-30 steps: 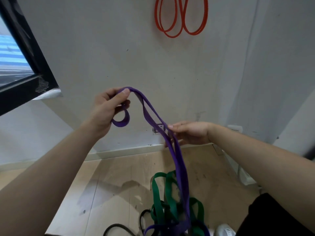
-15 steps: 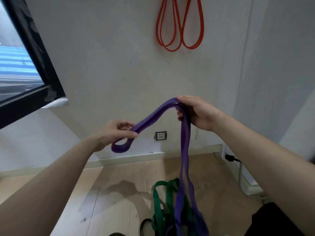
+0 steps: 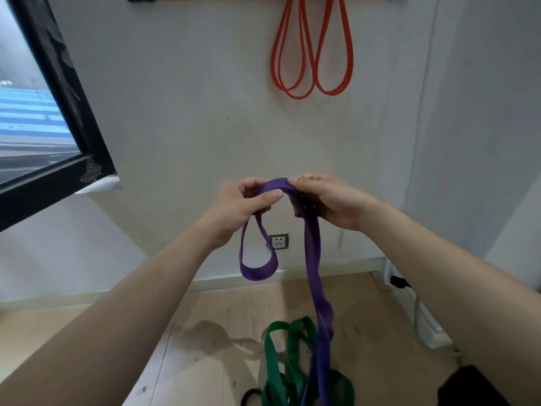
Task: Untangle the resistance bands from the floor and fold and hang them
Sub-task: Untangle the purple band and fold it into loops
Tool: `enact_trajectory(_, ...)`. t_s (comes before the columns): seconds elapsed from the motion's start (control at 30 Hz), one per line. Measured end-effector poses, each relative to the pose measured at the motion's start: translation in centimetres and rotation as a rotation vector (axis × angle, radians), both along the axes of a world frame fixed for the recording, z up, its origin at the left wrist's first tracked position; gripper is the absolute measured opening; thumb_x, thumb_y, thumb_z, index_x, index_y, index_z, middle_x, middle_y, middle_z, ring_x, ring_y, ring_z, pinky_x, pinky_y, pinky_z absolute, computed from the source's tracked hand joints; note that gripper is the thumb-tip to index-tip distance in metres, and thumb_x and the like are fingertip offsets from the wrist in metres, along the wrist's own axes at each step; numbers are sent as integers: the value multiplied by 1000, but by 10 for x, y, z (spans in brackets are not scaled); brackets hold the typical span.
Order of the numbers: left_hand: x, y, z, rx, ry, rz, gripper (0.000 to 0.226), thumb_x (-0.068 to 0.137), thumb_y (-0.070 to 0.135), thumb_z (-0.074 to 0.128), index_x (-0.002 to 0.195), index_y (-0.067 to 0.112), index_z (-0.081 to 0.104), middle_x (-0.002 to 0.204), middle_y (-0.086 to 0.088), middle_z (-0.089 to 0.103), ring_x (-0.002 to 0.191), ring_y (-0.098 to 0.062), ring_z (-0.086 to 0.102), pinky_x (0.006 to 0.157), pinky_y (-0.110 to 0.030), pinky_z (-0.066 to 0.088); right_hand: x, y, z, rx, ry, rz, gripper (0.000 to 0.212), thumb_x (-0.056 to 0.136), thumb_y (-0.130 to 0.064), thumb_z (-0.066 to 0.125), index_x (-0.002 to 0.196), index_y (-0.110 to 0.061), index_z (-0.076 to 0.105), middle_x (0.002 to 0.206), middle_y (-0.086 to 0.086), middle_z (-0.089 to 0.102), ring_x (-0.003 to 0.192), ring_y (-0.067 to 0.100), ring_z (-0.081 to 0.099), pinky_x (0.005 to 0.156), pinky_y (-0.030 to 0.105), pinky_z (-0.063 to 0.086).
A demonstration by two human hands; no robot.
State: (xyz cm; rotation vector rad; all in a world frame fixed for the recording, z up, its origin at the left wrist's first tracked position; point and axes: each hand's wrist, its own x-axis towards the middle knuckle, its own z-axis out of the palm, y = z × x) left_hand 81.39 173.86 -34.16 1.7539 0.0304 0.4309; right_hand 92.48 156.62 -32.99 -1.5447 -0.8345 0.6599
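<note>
Both hands have drawn together since half a second ago: the left hand (image 3: 246,206) and right hand (image 3: 330,200) meet above the wall socket (image 3: 278,241), each pinching the purple resistance band (image 3: 311,259) at its fold. Its tail drops below the socket onto the green band (image 3: 275,361). It looks soft, light and stretchy, best held at the fold.

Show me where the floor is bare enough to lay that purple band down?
The widest bare floor lies left of the green bands, running to the skirting board. A narrower strip lies right of them, bordered by the plug and cable. The bottom middle is crowded: green bands, a black band and the hanging purple band overlap there.
</note>
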Motion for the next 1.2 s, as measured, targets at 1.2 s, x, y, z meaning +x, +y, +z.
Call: enact_trajectory(1.2,-3,-25,-11,57,46,-136,38,78,24,78,110,5,69,83,3,68,76,-9,65,77,-23,54,-7,-25,6,77,-52,44,35,103,-26,53,110,7,62,85,5,63,75,15,58,75,26,50)
